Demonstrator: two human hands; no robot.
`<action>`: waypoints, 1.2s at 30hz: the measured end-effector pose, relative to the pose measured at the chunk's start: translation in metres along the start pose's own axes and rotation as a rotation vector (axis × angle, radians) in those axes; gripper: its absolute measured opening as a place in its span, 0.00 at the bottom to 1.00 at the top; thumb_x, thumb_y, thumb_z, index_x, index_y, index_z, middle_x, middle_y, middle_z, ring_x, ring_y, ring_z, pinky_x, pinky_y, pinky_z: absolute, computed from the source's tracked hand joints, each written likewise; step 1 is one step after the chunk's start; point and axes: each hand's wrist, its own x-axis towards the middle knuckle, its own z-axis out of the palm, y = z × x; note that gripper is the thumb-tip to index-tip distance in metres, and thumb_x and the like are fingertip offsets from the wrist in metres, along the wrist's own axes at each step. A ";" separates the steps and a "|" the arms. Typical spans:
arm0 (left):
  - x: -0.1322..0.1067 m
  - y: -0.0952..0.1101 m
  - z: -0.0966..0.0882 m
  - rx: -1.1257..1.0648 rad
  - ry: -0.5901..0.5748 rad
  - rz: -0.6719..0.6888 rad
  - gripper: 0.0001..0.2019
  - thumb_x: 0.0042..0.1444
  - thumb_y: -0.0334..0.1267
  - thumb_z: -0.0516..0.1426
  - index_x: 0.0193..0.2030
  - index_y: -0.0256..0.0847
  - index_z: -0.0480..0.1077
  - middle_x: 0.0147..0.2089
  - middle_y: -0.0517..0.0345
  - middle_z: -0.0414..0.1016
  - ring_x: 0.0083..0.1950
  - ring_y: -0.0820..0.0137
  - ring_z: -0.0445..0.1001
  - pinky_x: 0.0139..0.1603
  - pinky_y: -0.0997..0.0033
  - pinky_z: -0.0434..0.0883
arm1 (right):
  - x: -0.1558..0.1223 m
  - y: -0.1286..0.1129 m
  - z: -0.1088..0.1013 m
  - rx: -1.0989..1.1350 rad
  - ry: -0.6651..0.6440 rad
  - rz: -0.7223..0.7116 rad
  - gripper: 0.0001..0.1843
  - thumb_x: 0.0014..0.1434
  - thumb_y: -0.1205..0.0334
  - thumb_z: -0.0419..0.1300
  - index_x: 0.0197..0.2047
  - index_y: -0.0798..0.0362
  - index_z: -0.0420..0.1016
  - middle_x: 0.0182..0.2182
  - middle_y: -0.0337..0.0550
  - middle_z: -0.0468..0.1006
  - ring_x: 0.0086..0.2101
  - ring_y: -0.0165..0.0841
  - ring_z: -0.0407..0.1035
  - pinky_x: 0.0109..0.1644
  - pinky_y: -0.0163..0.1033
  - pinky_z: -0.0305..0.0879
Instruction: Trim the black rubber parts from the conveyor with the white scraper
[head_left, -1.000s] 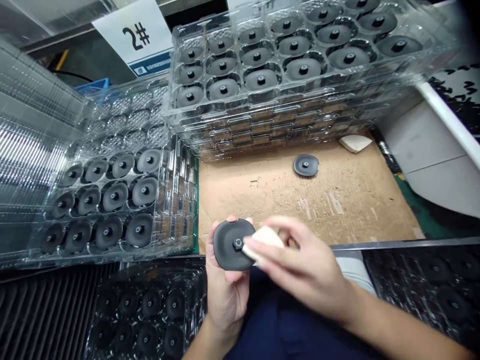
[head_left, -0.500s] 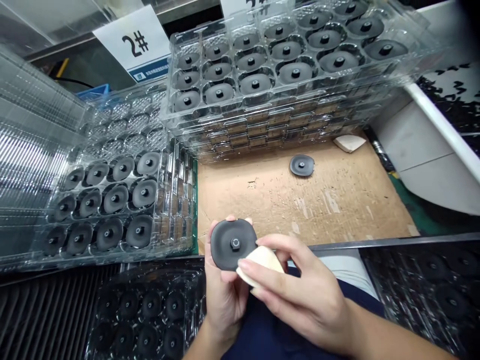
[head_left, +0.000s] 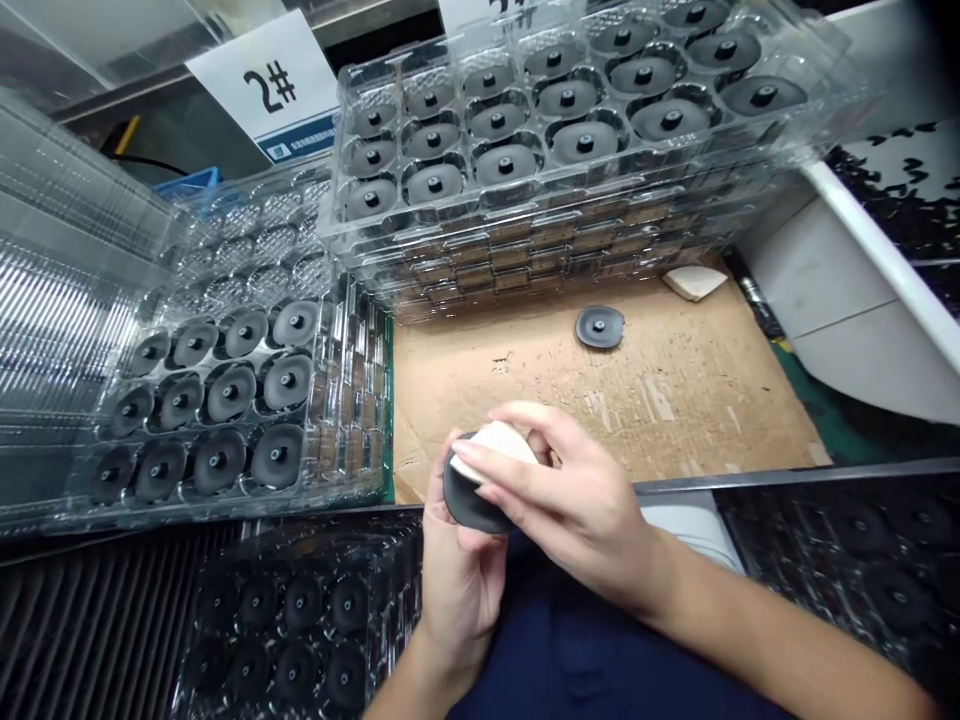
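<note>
A rounded black plastic disc (head_left: 474,505) rests in my left hand (head_left: 459,575), with the fingers curled round its edge. My right hand (head_left: 581,500) pinches a cream-coloured sponge wedge (head_left: 495,447) against the upper part of the disc's face. Sponge and fingers hide the disc's centre. Beyond my hands, a similar disc with a small central stub (head_left: 600,327) lies on the cardboard sheet (head_left: 540,375). A second cream wedge (head_left: 694,282) is at the back right of the cardboard.
Clear plastic trays holding black discs are stacked at the back (head_left: 525,235) and on the left (head_left: 352,400). A white bin (head_left: 832,270) with small black pieces stands right. Dark trays (head_left: 281,640) sit below the bench edge. A "2#" sign (head_left: 266,85) stands behind.
My right hand has moved up and left, carrying the sponge from the disc's lower right edge onto its upper face. The disc has shifted slightly right and tilted.
</note>
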 end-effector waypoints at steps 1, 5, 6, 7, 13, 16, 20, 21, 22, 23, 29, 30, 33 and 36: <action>0.001 0.000 -0.001 -0.010 -0.012 0.007 0.28 0.36 0.34 0.70 0.47 0.53 0.73 0.50 0.61 0.77 0.50 0.65 0.76 0.47 0.77 0.73 | -0.003 0.001 -0.001 0.022 -0.001 -0.002 0.15 0.62 0.68 0.54 0.50 0.57 0.76 0.47 0.54 0.70 0.44 0.35 0.69 0.44 0.38 0.72; 0.009 0.003 -0.002 -0.045 -0.060 0.079 0.23 0.40 0.40 0.69 0.46 0.52 0.73 0.52 0.60 0.77 0.51 0.67 0.76 0.49 0.75 0.73 | -0.029 0.016 -0.010 0.294 0.073 0.391 0.12 0.60 0.60 0.59 0.45 0.49 0.79 0.42 0.48 0.74 0.36 0.32 0.71 0.37 0.36 0.71; 0.011 0.005 -0.002 -0.047 -0.063 0.092 0.23 0.40 0.40 0.68 0.46 0.51 0.74 0.51 0.59 0.77 0.52 0.66 0.75 0.51 0.74 0.72 | -0.036 0.022 -0.011 0.401 0.113 0.581 0.12 0.59 0.56 0.60 0.43 0.50 0.80 0.37 0.46 0.76 0.30 0.30 0.70 0.32 0.35 0.71; 0.013 0.005 -0.002 -0.043 -0.064 0.097 0.23 0.40 0.42 0.68 0.46 0.49 0.74 0.51 0.58 0.77 0.53 0.66 0.74 0.53 0.73 0.71 | -0.043 0.029 -0.012 0.494 0.141 0.750 0.15 0.58 0.51 0.59 0.41 0.52 0.80 0.31 0.45 0.76 0.25 0.29 0.68 0.26 0.34 0.68; 0.013 0.004 0.002 -0.023 -0.060 0.001 0.26 0.38 0.45 0.68 0.48 0.45 0.73 0.53 0.53 0.75 0.57 0.60 0.71 0.56 0.65 0.69 | -0.056 0.059 -0.013 0.619 0.158 0.985 0.26 0.55 0.41 0.57 0.28 0.60 0.75 0.13 0.36 0.65 0.12 0.23 0.54 0.12 0.28 0.49; 0.010 0.002 0.004 -0.027 -0.083 -0.014 0.27 0.39 0.45 0.68 0.49 0.45 0.72 0.53 0.51 0.75 0.57 0.59 0.70 0.58 0.63 0.68 | -0.036 0.051 -0.020 0.598 0.214 0.939 0.20 0.55 0.45 0.61 0.36 0.56 0.76 0.20 0.38 0.71 0.15 0.23 0.57 0.15 0.29 0.53; 0.006 -0.004 0.008 -0.025 -0.097 -0.019 0.26 0.42 0.43 0.67 0.51 0.46 0.71 0.53 0.53 0.76 0.55 0.64 0.72 0.53 0.71 0.71 | 0.003 0.015 -0.024 0.278 0.181 0.490 0.13 0.60 0.60 0.58 0.48 0.51 0.73 0.41 0.44 0.77 0.37 0.32 0.70 0.39 0.37 0.67; 0.005 -0.005 0.008 -0.021 -0.094 -0.052 0.25 0.43 0.42 0.67 0.51 0.47 0.71 0.51 0.55 0.76 0.54 0.66 0.73 0.51 0.74 0.72 | 0.010 0.007 -0.023 0.160 0.141 0.320 0.13 0.62 0.64 0.55 0.49 0.53 0.73 0.42 0.45 0.77 0.39 0.34 0.70 0.43 0.40 0.66; 0.003 -0.005 0.008 -0.015 -0.094 -0.096 0.24 0.44 0.41 0.67 0.50 0.47 0.72 0.50 0.56 0.77 0.52 0.67 0.74 0.49 0.76 0.73 | 0.016 0.000 -0.022 0.073 0.082 0.191 0.12 0.63 0.66 0.52 0.48 0.55 0.73 0.39 0.46 0.78 0.39 0.35 0.70 0.44 0.41 0.65; 0.003 -0.006 0.007 -0.005 -0.087 -0.142 0.23 0.44 0.40 0.67 0.49 0.48 0.72 0.49 0.58 0.77 0.51 0.68 0.75 0.48 0.77 0.73 | 0.019 -0.004 -0.020 0.029 -0.004 0.113 0.12 0.63 0.68 0.51 0.46 0.57 0.73 0.37 0.46 0.78 0.38 0.34 0.70 0.44 0.41 0.65; 0.004 -0.005 0.004 -0.003 -0.057 -0.217 0.14 0.41 0.35 0.68 0.36 0.49 0.77 0.34 0.68 0.80 0.37 0.80 0.77 0.36 0.93 0.71 | 0.024 -0.002 -0.019 -0.068 -0.254 0.125 0.13 0.64 0.68 0.49 0.44 0.58 0.73 0.35 0.44 0.78 0.34 0.32 0.69 0.40 0.38 0.62; 0.004 -0.004 0.004 -0.021 -0.090 -0.227 0.11 0.41 0.35 0.68 0.34 0.49 0.77 0.32 0.70 0.79 0.36 0.81 0.77 0.34 0.94 0.70 | 0.022 -0.002 -0.021 -0.112 -0.179 0.094 0.14 0.65 0.67 0.47 0.46 0.59 0.72 0.34 0.45 0.78 0.34 0.33 0.69 0.39 0.40 0.62; 0.003 0.000 0.005 -0.009 -0.167 -0.245 0.17 0.39 0.37 0.69 0.39 0.51 0.77 0.40 0.68 0.81 0.43 0.76 0.78 0.43 0.87 0.73 | 0.015 -0.005 -0.028 -0.009 -0.153 0.045 0.14 0.65 0.68 0.46 0.46 0.59 0.72 0.34 0.45 0.78 0.34 0.32 0.68 0.39 0.38 0.63; 0.002 0.001 0.006 0.044 -0.165 -0.236 0.27 0.36 0.36 0.70 0.47 0.51 0.74 0.47 0.63 0.79 0.48 0.71 0.77 0.48 0.79 0.73 | 0.013 -0.007 -0.033 0.109 -0.282 0.143 0.10 0.63 0.70 0.51 0.41 0.56 0.73 0.36 0.41 0.79 0.34 0.29 0.69 0.38 0.34 0.64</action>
